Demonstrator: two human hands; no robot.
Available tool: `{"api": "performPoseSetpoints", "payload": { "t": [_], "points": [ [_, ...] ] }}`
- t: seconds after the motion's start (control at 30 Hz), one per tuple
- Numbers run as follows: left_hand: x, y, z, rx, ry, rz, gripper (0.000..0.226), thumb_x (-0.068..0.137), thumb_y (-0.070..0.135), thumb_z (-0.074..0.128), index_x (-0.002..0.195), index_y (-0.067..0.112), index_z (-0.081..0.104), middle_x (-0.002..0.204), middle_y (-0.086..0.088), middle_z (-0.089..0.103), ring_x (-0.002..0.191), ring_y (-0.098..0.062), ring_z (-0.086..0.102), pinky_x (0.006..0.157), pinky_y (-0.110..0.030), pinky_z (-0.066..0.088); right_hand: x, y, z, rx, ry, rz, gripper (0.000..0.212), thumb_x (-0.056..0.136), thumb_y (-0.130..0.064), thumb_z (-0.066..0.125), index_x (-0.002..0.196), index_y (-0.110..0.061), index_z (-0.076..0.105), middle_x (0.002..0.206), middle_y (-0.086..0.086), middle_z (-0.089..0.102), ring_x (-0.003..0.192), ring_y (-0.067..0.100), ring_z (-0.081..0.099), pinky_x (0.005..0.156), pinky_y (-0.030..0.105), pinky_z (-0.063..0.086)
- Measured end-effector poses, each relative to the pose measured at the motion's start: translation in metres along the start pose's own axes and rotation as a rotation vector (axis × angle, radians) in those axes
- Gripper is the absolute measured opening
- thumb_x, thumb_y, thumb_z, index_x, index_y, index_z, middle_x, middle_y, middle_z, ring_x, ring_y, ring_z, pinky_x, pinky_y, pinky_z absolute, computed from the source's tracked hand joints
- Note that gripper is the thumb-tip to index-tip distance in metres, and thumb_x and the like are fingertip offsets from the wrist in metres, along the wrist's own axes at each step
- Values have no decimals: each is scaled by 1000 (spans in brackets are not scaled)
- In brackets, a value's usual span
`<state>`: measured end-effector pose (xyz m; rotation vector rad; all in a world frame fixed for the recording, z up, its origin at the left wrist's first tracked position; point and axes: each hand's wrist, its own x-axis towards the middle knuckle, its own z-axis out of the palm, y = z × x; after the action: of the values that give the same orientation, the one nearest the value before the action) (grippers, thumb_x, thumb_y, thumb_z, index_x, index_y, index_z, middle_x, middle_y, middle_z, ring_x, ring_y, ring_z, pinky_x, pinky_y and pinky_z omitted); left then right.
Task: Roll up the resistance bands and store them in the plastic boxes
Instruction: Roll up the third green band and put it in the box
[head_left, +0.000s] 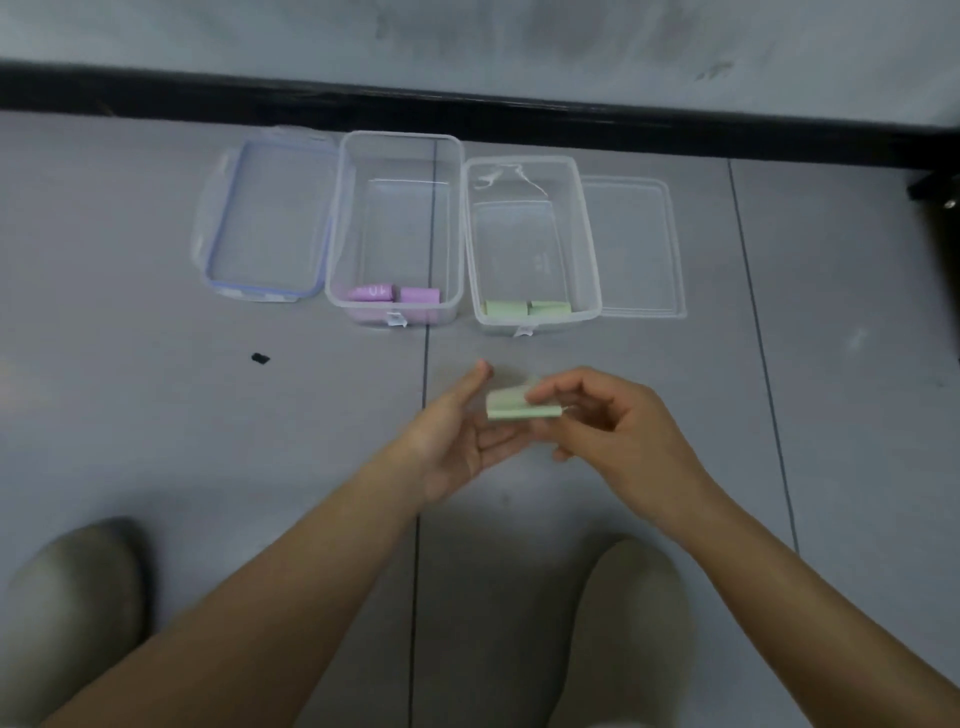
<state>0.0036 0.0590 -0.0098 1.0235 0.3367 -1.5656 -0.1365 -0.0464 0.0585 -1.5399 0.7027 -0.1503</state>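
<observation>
A rolled green resistance band (511, 406) is pinched between the thumb and fingers of my right hand (608, 421), above the grey floor. My left hand (457, 441) is beside it, palm up with fingers spread, its fingertips under the roll. Two clear plastic boxes stand ahead. The left box (343, 218) holds two rolled purple bands (395, 295) at its near end. The right box (584, 228) holds two rolled green bands (524, 308) at its near end.
A blue-rimmed lid (218, 223) lies left of the left box and a clear lid (670, 244) right of the right box. A small black speck (260, 358) is on the floor. My knees (72, 613) frame the bottom. A black baseboard (467, 111) runs behind the boxes.
</observation>
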Motion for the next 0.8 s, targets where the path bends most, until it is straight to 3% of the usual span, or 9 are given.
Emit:
{"api": "performPoseSetpoints", "payload": {
  "t": [0.07, 0.17, 0.23, 0.33, 0.5, 0.67, 0.8],
  "points": [
    [-1, 9, 0, -49, -5, 74, 22, 98, 30, 53, 108, 22, 71, 110, -11, 69, 92, -24, 68, 74, -35, 59, -20, 4, 8, 49, -53, 58, 24, 84, 6, 69, 93, -16, 73, 91, 6, 75, 78, 23, 69, 67, 32, 55],
    [11, 14, -11, 118, 135, 229, 35, 98, 6, 50, 131, 15, 56, 102, -6, 66, 83, -17, 65, 69, -28, 58, -40, 29, 16, 33, -80, 160, 24, 83, 2, 72, 90, -21, 75, 89, 4, 75, 74, 19, 67, 66, 24, 52],
    [18, 15, -22, 297, 223, 318, 40, 96, -4, 49, 134, 10, 54, 100, -7, 64, 80, -16, 64, 65, -23, 57, -44, 51, 20, -39, -72, 209, 25, 83, -3, 74, 90, -27, 74, 90, 3, 74, 80, 29, 67, 71, 31, 52],
    [28, 18, -35, 451, 285, 407, 46, 92, -12, 49, 133, 6, 54, 95, -6, 64, 76, -13, 63, 63, -21, 56, -44, 81, 28, -130, -73, 273, 25, 81, -10, 78, 89, -34, 74, 85, 0, 74, 83, 25, 69, 77, 37, 53],
    [42, 27, -40, 577, 262, 425, 55, 86, -17, 50, 133, 11, 56, 95, -1, 64, 75, -8, 63, 65, -17, 53, -39, 100, 33, -233, -181, 285, 23, 80, -19, 77, 92, -39, 72, 83, -15, 73, 78, 5, 70, 74, 23, 52],
    [48, 26, -43, 547, 254, 391, 55, 85, -11, 51, 131, 18, 58, 93, -4, 61, 73, -11, 60, 65, -20, 50, -34, 100, 36, -403, -285, 250, 15, 81, -31, 75, 92, -41, 71, 86, -24, 70, 78, 2, 67, 77, 28, 56],
    [45, 18, -42, 515, 285, 469, 37, 90, 3, 61, 125, 15, 63, 97, -7, 61, 80, -13, 63, 72, -22, 53, -35, 101, 37, -541, -391, 180, 14, 82, -32, 73, 95, -34, 72, 89, -23, 71, 83, -2, 66, 79, 25, 54]
  ]
}}
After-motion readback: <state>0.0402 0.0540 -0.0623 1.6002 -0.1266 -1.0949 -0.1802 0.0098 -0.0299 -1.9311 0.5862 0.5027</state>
